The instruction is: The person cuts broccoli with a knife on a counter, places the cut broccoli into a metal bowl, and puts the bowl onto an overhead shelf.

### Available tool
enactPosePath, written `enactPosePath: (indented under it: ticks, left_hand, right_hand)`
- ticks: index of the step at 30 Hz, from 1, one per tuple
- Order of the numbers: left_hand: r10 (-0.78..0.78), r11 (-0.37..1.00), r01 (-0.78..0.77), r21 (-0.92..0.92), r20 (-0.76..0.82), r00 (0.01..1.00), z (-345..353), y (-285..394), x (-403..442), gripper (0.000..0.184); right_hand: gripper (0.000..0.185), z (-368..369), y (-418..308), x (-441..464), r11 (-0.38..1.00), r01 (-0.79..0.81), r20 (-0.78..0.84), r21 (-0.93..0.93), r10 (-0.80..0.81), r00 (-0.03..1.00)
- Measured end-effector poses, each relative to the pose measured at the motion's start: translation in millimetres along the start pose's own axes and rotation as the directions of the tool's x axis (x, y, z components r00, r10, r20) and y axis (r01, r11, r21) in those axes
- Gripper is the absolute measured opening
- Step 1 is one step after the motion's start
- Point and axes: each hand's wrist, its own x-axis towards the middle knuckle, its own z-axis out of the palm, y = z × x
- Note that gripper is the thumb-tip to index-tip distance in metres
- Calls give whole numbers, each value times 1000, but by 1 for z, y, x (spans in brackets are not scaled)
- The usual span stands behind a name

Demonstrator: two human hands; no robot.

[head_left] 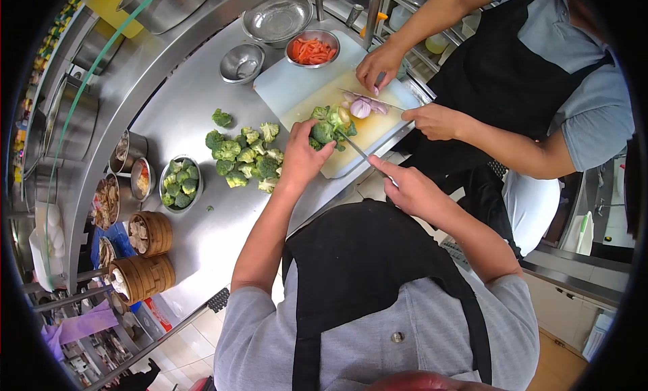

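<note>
My left hand (pixel 304 154) grips a head of broccoli (pixel 325 132) on the yellowish, front part of the cutting board (pixel 289 92). A knife (pixel 356 148) is in my right hand (pixel 407 186), its blade reaching up against the broccoli; the tip is hidden among the florets. Left of my left hand, a pile of cut broccoli florets (pixel 244 154) lies directly on the steel counter (pixel 209 236). Further left, more florets fill a metal bowl (pixel 164 190).
Across the same board, a co-worker's hands (pixel 379 65) cut a purple onion (pixel 360 108) with another knife. Sliced red vegetable fills a bowl (pixel 312 48) on the board. Two metal bowls (pixel 241 63) stand behind. Bamboo steamers (pixel 156 277) line the counter's left end.
</note>
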Motion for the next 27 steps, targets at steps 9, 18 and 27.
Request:
enactPosePath:
  ticks: [9,18,27]
  left_hand:
    - [-181,944,193,-267,67,981,3,-19,-1,56]
    - [-421,829,363,-425,-47,906,-104,-29,-38,57]
    - [-249,767,483,423,-498,831,-328,-125,-73,50]
  right_hand:
    - [60,23,14,55,996,31,-7,85,-31,1000]
    - [62,23,20,62,999,-45,23,-2,45,999]
    - [61,22,29,55,996,-77,6,-42,78,997]
